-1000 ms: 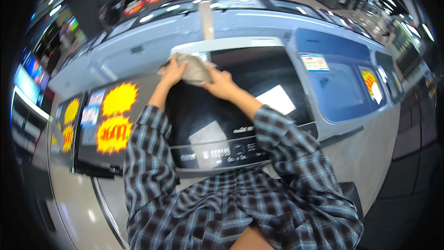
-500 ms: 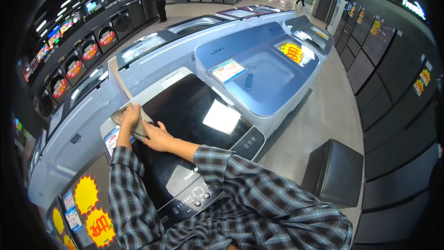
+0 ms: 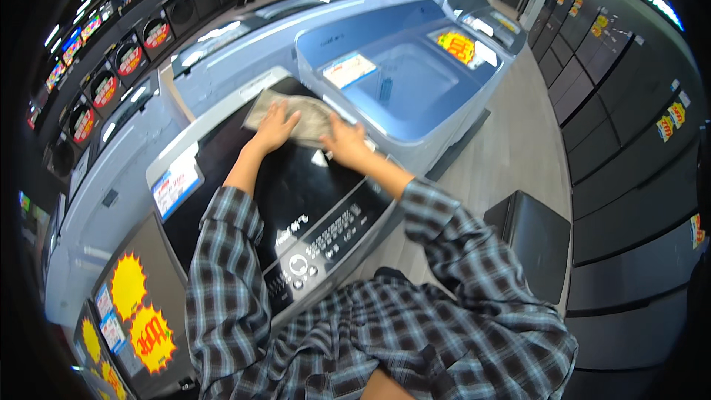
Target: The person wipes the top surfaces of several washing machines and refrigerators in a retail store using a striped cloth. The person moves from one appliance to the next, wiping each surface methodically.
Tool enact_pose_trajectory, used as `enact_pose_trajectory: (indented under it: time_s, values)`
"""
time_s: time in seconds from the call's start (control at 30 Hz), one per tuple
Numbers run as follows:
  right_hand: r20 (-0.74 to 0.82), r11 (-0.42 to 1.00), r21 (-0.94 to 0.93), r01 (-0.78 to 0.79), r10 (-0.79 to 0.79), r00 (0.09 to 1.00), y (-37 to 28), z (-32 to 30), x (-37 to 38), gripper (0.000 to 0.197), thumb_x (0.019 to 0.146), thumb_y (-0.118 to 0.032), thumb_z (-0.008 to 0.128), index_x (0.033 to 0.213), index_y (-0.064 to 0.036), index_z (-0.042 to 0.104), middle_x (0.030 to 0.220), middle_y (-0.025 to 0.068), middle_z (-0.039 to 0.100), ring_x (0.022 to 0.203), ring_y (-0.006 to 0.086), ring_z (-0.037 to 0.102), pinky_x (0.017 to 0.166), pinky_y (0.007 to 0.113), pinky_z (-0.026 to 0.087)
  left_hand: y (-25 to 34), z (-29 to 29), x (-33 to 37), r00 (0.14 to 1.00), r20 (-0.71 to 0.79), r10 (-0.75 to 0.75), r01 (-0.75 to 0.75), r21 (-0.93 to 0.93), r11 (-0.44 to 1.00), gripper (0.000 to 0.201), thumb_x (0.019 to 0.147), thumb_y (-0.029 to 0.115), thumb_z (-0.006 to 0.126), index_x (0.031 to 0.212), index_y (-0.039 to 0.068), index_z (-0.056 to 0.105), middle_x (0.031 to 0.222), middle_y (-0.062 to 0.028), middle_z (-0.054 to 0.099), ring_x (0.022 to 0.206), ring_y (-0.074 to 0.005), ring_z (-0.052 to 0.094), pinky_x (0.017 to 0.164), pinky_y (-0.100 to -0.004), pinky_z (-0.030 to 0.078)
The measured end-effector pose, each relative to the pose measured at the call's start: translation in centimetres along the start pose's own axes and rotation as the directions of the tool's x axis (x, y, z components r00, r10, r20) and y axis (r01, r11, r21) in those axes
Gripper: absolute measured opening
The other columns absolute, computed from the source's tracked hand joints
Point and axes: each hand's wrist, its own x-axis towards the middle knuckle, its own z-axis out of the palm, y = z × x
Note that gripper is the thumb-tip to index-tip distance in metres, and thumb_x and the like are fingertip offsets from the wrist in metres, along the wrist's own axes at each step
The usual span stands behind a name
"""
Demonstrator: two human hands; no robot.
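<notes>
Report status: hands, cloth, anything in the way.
Left hand on beige cloth, right hand at its right edge. Cloth lying on washer's black top. No obstruction seen; price card off to the left.

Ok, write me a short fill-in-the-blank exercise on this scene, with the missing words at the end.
1. The left hand and right hand both touch a beige cloth, which lies on a glossy ____ lid.
2. The hand nearer the blue machine is the ____ one.
3. The large starburst signs at lower left are mainly ____.

Missing words: black; right; yellow.
</notes>
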Motion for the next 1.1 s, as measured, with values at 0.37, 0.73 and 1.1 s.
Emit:
enact_pose_trajectory:
  time_s: [0.37, 0.73, 1.1]
  values:
    - [0.052, 0.945, 0.275, -0.179, 0.171, 0.984, 10.0, -10.6, -12.3, 0.044, 0.088, -0.025, 0.058, 0.120, 0.0045, 0.058, 0.105, 0.0215, 0.068, 0.101, 0.0358, 0.065, 0.090, 0.040, 0.049, 12.4, 7.3, -2.1, 0.957, 0.149, 0.248, -0.252, 0.012, 0.968, 0.066, 0.095, 0.053, 0.043, 0.137, 0.002, 0.047, 0.145, -0.0266, 0.038, 0.135, -0.0387, 0.036, 0.112, -0.0425, 0.029]
    - [0.306, 0.815, 0.400, -0.420, 0.313, 0.899, 11.8, -9.6, -22.2, 0.041, 0.088, -0.026, 0.058, 0.115, 0.0042, 0.062, 0.100, 0.0211, 0.069, 0.097, 0.0318, 0.067, 0.085, 0.037, 0.050, 23.2, 15.3, -10.0, 0.975, -0.142, 0.168, -0.088, 0.450, 0.889, 0.074, 0.081, 0.054, 0.062, 0.130, -0.001, 0.051, 0.131, -0.0263, 0.047, 0.128, -0.0405, 0.041, 0.104, -0.0586, 0.030]
    - [-0.189, 0.968, 0.184, 0.169, -0.134, 0.973, 13.1, -1.0, -23.6, 0.072, 0.076, 0.000, 0.069, 0.140, -0.0052, 0.037, 0.137, 0.0195, 0.043, 0.125, 0.0361, 0.044, 0.104, 0.042, 0.037, 17.0, 22.5, -17.1, 0.902, -0.272, 0.336, -0.035, 0.729, 0.684, 0.070, 0.084, 0.027, 0.057, 0.145, 0.002, 0.034, 0.149, -0.0186, 0.036, 0.140, -0.0323, 0.032, 0.113, -0.0598, 0.017]
